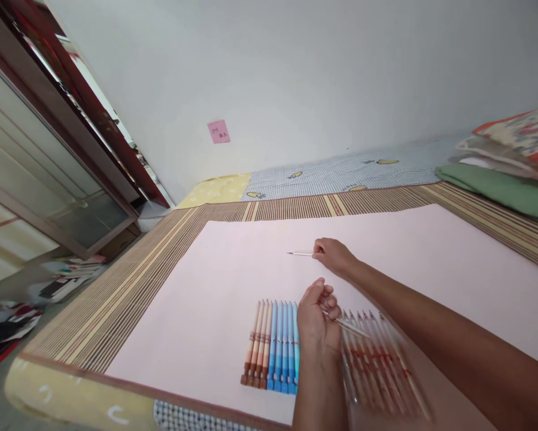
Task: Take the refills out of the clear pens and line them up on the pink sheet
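My right hand [334,254] is closed around a thin white stick with a dark pointed tip [301,254], which looks like a pen or refill and points left above the pink sheet [183,299]. Below it, my left hand [319,308] has its fingers curled on a slender pale stick [352,327] that slants down to the right. Orange-brown pens [258,344] and blue pens [283,347] lie in a neat row left of my left wrist, which partly covers the row. Several pale pens with reddish-brown marks [380,359] lie to its right, blurred.
A striped mat [129,275] lies under the sheet. Folded green cloth [497,190] and a patterned cushion [524,137] are at the far right. A pink note [218,131] is stuck to the white wall [318,78]. A glass-panelled door [48,137] stands at the left.
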A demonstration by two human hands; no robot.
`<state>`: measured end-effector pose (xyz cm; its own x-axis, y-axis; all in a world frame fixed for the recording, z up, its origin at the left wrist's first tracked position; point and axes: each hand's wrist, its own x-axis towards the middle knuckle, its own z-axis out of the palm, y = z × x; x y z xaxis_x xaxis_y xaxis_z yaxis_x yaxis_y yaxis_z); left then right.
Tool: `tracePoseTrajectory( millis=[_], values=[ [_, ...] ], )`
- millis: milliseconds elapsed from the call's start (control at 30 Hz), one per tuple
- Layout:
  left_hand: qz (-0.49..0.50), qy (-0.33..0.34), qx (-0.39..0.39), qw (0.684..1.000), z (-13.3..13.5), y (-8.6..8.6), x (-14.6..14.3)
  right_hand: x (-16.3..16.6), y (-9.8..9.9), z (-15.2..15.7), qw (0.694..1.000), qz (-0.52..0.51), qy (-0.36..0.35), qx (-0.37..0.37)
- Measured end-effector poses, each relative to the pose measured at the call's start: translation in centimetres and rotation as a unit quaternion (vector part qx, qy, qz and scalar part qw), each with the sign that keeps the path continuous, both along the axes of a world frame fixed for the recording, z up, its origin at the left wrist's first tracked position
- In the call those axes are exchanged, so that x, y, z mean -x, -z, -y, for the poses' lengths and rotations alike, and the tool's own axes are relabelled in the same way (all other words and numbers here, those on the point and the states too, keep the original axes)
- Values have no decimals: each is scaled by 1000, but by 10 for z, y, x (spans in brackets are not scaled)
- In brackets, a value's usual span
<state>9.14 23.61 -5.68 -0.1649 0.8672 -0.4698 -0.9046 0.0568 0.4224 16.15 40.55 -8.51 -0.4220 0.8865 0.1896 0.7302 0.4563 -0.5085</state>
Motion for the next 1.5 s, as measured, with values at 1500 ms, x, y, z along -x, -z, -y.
tracePoseTrajectory(
  millis=[1500],
  values=[
    [12,-2,10,1000,3,-6,-2,9,11,-10,999,5,-14,-41]
  ],
)
